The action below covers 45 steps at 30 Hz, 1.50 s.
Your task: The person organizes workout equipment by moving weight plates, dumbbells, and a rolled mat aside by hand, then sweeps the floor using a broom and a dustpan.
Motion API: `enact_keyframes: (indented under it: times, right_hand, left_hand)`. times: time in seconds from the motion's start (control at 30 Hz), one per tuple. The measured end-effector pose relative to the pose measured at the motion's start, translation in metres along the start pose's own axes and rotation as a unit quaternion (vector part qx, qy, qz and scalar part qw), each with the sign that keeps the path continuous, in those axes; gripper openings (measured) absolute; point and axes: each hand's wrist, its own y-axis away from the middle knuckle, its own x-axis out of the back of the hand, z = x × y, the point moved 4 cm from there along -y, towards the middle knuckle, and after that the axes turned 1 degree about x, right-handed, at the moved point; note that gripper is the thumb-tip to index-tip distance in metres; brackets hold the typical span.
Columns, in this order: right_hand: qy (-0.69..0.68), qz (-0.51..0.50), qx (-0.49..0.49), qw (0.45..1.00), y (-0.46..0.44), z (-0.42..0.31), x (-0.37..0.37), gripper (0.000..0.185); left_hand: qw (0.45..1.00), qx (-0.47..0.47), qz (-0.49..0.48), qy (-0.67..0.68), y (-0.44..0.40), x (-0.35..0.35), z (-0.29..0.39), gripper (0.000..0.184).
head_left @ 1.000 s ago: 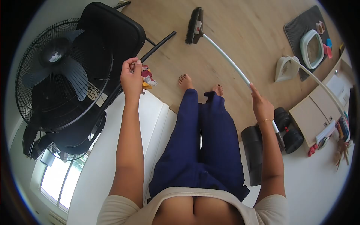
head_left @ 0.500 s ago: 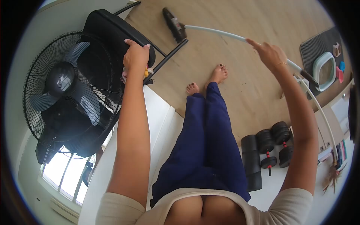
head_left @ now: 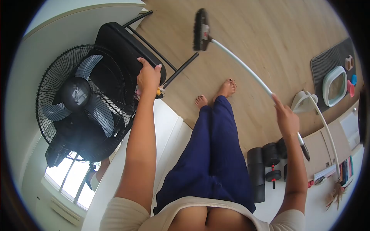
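My right hand is closed around the pale handle of a broom. The broom's dark bristle head is out at the top, over the wooden floor, and its black handle end sticks out below my hand. Whether the bristles touch the floor I cannot tell. My left hand grips the upper edge of a black padded chair, with thumb and forefinger apart and the other fingers partly hidden. A colourful band is around that wrist. Just left of the chair is a black fan with a wire cage.
Black chair legs reach over the floor. Dumbbells and a black roller are at lower right. A litter tray sits on a grey mat, near a white stand. A white ledge runs beside my legs.
My right hand has come down closer to my body, and the broom handle is steeper. Its head has swung right in view. My left hand keeps its hold on the chair; the view has shifted.
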Motion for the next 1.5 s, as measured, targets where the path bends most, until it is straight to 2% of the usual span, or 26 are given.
enact_keyframes:
  times: [0.03, 0.13, 0.2, 0.27, 0.37, 0.47, 0.5, 0.57, 0.7, 0.8, 0.87, 0.93, 1.07, 1.13, 1.2, 1.23, 1.33, 1.5]
  right_hand:
    - [-0.007, 0.004, 0.015, 1.000, -0.035, -0.030, -0.012, 0.045]
    - [-0.038, -0.073, 0.080, 0.993, -0.138, -0.134, -0.032, 0.045]
    - [-0.045, -0.034, 0.141, 0.988, -0.190, -0.193, -0.046, 0.038]
    - [-0.053, -0.043, 0.155, 0.986, -0.223, -0.226, -0.047, 0.035]
    - [-0.058, -0.043, 0.129, 0.989, -0.239, -0.207, -0.042, 0.042]
    - [-0.103, -0.050, 0.040, 0.993, -0.206, -0.121, -0.043, 0.038]
    - [-0.094, -0.063, 0.000, 0.994, -0.184, -0.093, -0.034, 0.037]
    - [-0.044, -0.030, -0.021, 0.998, -0.145, -0.056, -0.021, 0.038]
    - [-0.007, -0.028, 0.000, 1.000, -0.127, -0.078, 0.026, 0.039]
    - [-0.046, -0.024, 0.041, 0.998, -0.181, -0.139, 0.044, 0.039]
    - [-0.023, 0.005, 0.070, 0.997, -0.229, -0.187, 0.047, 0.039]
    - [-0.029, 0.001, 0.051, 0.998, -0.261, -0.193, 0.053, 0.039]
    - [-0.024, 0.023, 0.027, 0.999, -0.252, -0.132, 0.058, 0.039]
    - [-0.075, 0.011, -0.053, 0.996, -0.242, -0.097, 0.052, 0.039]
    - [-0.117, 0.026, -0.093, 0.988, -0.232, -0.072, 0.044, 0.039]
    - [-0.155, 0.043, -0.130, 0.978, -0.225, -0.061, 0.044, 0.040]
    - [-0.150, 0.025, -0.204, 0.967, -0.170, -0.036, 0.022, 0.036]
    - [-0.166, -0.020, -0.300, 0.939, 0.016, -0.022, -0.101, 0.040]
  left_hand:
    - [1.000, 0.000, 0.006, -0.003, 0.000, 0.000, -0.001, 0.081]
    - [1.000, -0.001, -0.015, -0.002, 0.000, 0.003, 0.002, 0.081]
    - [1.000, -0.004, -0.015, -0.008, 0.001, 0.004, 0.005, 0.081]
    - [1.000, -0.004, -0.016, -0.021, 0.000, 0.003, 0.006, 0.081]
    - [0.999, -0.003, -0.019, -0.030, -0.001, 0.002, 0.003, 0.082]
    - [0.999, -0.005, -0.033, -0.013, 0.000, 0.003, 0.002, 0.083]
    - [0.999, -0.010, -0.037, -0.007, -0.001, 0.004, 0.002, 0.083]
    - [0.999, -0.014, -0.034, 0.000, -0.002, 0.002, 0.000, 0.083]
    - [0.999, -0.012, -0.041, 0.001, 0.000, 0.005, 0.002, 0.083]
    - [0.999, -0.007, -0.039, -0.016, -0.001, 0.006, 0.003, 0.083]
    - [0.999, -0.001, -0.044, -0.013, 0.001, 0.009, 0.006, 0.083]
    - [0.999, 0.006, -0.048, -0.024, 0.002, 0.011, 0.007, 0.083]
    - [0.999, -0.003, -0.048, -0.016, 0.001, 0.011, 0.007, 0.083]
    - [0.999, -0.012, -0.037, -0.017, 0.001, 0.009, 0.005, 0.083]
    - [0.999, -0.025, -0.030, -0.025, -0.001, 0.005, 0.002, 0.083]
    - [0.999, -0.036, -0.022, -0.028, -0.001, 0.006, 0.003, 0.084]
    - [0.998, -0.043, -0.022, -0.030, 0.002, 0.011, 0.005, 0.083]
    - [0.997, -0.067, -0.023, -0.028, 0.000, 0.010, 0.003, 0.085]
